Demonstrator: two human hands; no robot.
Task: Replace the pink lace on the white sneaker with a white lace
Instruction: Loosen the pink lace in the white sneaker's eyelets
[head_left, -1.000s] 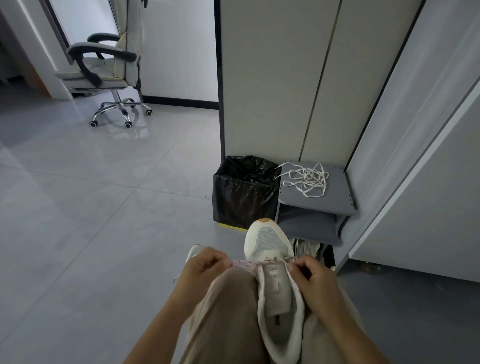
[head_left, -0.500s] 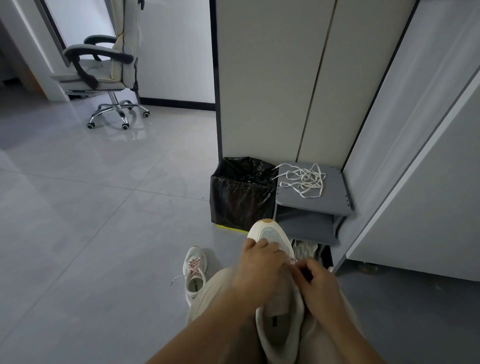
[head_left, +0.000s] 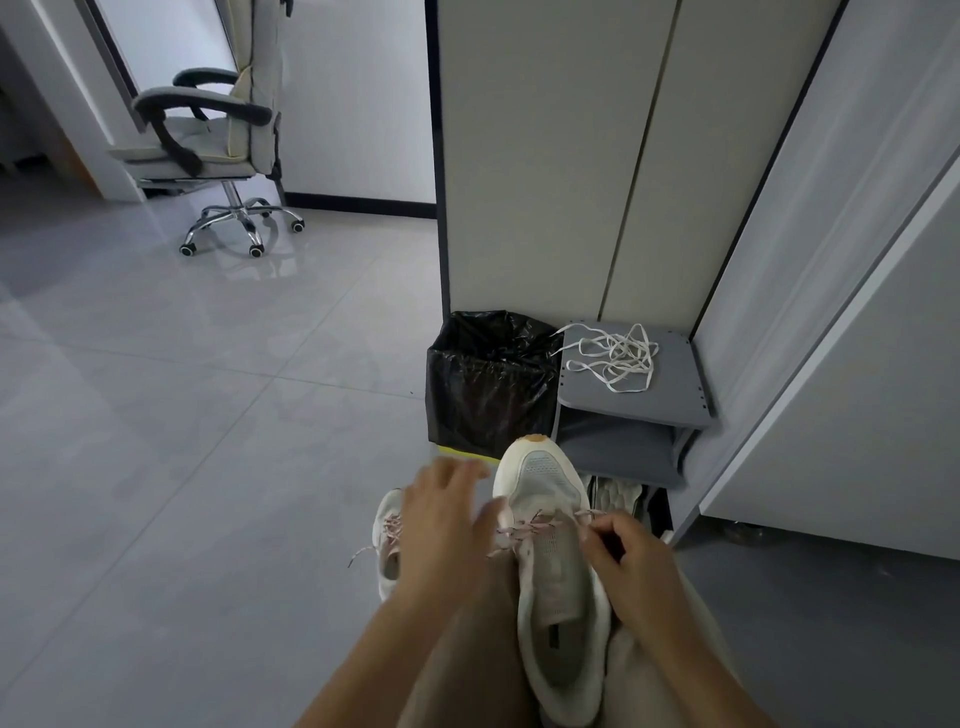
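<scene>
A white sneaker (head_left: 550, 551) lies on my lap, toe pointing away. A pink lace (head_left: 522, 529) runs across its lowest eyelets, with one end hanging off the left side. My right hand (head_left: 631, 569) pinches the lace's right end beside the shoe. My left hand (head_left: 441, 519) hovers just left of the sneaker with fingers spread and blurred, holding nothing. A loose white lace (head_left: 615, 358) lies tangled on top of the grey shoe rack (head_left: 675, 400).
A second white sneaker (head_left: 387, 540) with a pink lace sits on the floor to the left, partly behind my left hand. A bin with a black bag (head_left: 488, 379) stands beside the rack. An office chair (head_left: 208, 150) is far left. Cabinet doors (head_left: 571, 156) stand behind the bin and the rack.
My left hand has come off the sneaker's toe and moved left, fingers spread. The pink lace's left end now hangs free. My right hand stays at the right eyelet.
</scene>
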